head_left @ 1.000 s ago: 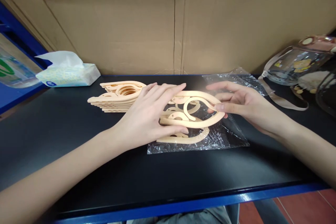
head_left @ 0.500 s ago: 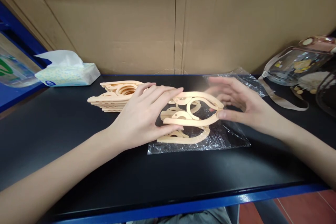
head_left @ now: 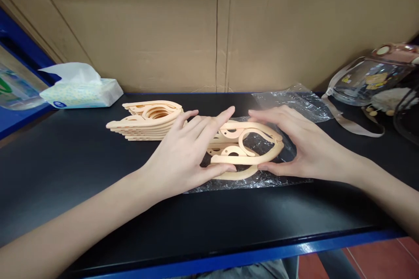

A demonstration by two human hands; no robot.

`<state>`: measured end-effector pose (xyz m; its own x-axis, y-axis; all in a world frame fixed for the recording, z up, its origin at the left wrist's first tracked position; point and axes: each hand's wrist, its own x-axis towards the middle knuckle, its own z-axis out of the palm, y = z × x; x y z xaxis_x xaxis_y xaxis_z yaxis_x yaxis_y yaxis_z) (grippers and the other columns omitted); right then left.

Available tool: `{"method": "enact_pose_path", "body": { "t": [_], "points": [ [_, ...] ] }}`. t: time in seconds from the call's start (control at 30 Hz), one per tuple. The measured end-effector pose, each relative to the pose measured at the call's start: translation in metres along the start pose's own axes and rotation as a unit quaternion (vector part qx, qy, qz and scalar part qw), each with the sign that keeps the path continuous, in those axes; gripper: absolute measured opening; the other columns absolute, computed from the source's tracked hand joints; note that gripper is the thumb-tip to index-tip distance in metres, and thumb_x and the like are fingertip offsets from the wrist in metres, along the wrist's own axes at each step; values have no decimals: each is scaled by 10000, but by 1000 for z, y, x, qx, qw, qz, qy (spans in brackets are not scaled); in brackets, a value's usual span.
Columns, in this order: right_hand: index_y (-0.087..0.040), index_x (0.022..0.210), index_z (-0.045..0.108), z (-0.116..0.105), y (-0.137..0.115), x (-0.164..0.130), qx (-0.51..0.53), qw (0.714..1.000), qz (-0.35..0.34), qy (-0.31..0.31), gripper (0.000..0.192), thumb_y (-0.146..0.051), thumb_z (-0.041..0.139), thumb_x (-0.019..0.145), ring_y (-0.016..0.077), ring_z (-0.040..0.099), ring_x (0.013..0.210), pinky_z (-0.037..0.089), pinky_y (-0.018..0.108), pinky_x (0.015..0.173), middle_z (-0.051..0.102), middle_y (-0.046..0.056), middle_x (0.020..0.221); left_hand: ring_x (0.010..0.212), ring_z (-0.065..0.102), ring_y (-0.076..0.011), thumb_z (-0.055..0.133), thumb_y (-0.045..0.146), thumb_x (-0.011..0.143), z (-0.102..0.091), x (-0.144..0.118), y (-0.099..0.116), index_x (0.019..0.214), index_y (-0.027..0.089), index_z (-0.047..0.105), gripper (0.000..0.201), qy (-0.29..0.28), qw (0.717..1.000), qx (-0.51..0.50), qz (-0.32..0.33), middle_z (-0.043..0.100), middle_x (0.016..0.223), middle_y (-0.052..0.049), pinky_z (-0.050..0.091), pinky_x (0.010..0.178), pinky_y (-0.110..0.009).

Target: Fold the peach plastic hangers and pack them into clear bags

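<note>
A beige plastic folding hanger (head_left: 271,153), folded up, lies over another beige hanger (head_left: 237,176) on a clear plastic bag (head_left: 275,180). My left hand (head_left: 183,152) spans its left end, thumb along the near side and fingers over the far side. Around the rounded right end curves my right hand (head_left: 304,146), its thumb at the near edge and its index finger toward the far edge. The right hand's other fingers are partly hidden. Left of my left hand stands a neat stack of the same folded hangers (head_left: 147,128).
A tissue pack (head_left: 81,92) sits at the back left. More clear plastic film (head_left: 294,102) lies behind my right hand. A transparent bottle with a strap (head_left: 363,83) is at the right. Cardboard (head_left: 147,30) backs the black table (head_left: 147,231), which has a blue front edge.
My right hand has come down and closed in around the hanger's rounded end. The upper hanger has shifted slightly right and nearer, with my left hand still on it.
</note>
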<state>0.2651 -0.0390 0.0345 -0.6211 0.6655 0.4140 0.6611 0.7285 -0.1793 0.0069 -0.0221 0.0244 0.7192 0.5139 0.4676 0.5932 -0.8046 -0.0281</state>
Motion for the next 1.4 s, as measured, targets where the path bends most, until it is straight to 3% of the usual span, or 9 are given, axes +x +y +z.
{"method": "enact_pose_path", "body": {
  "t": [0.17, 0.37, 0.5, 0.67, 0.9, 1.1, 1.2, 1.4],
  "points": [
    [-313, 1426, 322, -22, 29, -4, -29, 995, 95, 18, 815, -461, 705, 722, 331, 537, 1087, 421, 502, 953, 557, 90, 1254, 1347, 378, -290, 489, 491, 921, 4, 0, -1, 1501, 162, 117, 764, -26, 999, -34, -34, 352, 1494, -155, 337, 1093, -469],
    [-250, 1450, 302, -61, 63, -18, -6, 977, 211, -43, 753, -441, 636, 803, 243, 565, 1039, 453, 333, 871, 550, 107, 1232, 1389, 327, -250, 351, 422, 988, 12, -4, -3, 1469, 118, 234, 581, -85, 994, -57, -41, 352, 1502, -141, 340, 1112, -440],
    [-296, 1430, 362, -63, 69, -24, -30, 974, 187, -126, 742, -456, 661, 770, 300, 551, 1101, 445, 402, 913, 524, 112, 1330, 1397, 312, -234, 345, 430, 990, 16, -6, -5, 1468, 103, 266, 584, -128, 989, -61, -48, 324, 1520, -128, 326, 1126, -418],
    [-411, 1448, 302, -49, 71, -27, -70, 962, 168, -205, 767, -465, 663, 774, 348, 473, 1215, 394, 505, 982, 456, 50, 1439, 1376, 353, -239, 350, 438, 988, 19, -8, -7, 1437, 130, 356, 545, -160, 982, -83, -56, 355, 1507, -110, 347, 1112, -405],
    [-309, 1445, 377, -46, 75, -28, -117, 953, 213, -182, 780, -547, 623, 744, 414, 464, 1217, 403, 550, 954, 554, 129, 1334, 1375, 354, -230, 348, 444, 989, 20, -7, -7, 1441, 142, 352, 543, -169, 978, -99, -68, 358, 1508, -92, 338, 1120, -382],
    [-288, 1449, 358, -50, 83, -29, -141, 949, 215, -183, 836, -572, 607, 704, 388, 513, 1140, 390, 547, 955, 585, 117, 1287, 1388, 328, -218, 342, 444, 991, 21, -6, -7, 1454, 153, 332, 547, -181, 975, -101, -79, 344, 1518, -66, 315, 1133, -346],
    [-291, 1448, 350, -52, 81, -28, -121, 954, 211, -176, 814, -544, 614, 722, 352, 554, 1064, 416, 509, 922, 631, 104, 1197, 1388, 328, -211, 346, 441, 990, 21, -6, -8, 1456, 161, 328, 544, -184, 974, -104, -80, 340, 1520, -57, 313, 1133, -339],
    [-339, 1451, 315, -46, 66, -21, -32, 969, 174, -170, 782, -551, 638, 771, 305, 571, 1087, 461, 436, 892, 603, 71, 1247, 1376, 349, -212, 345, 458, 989, 21, -7, -8, 1456, 177, 327, 546, -185, 973, -111, -88, 329, 1526, -56, 327, 1122, -333]
  ]
}}
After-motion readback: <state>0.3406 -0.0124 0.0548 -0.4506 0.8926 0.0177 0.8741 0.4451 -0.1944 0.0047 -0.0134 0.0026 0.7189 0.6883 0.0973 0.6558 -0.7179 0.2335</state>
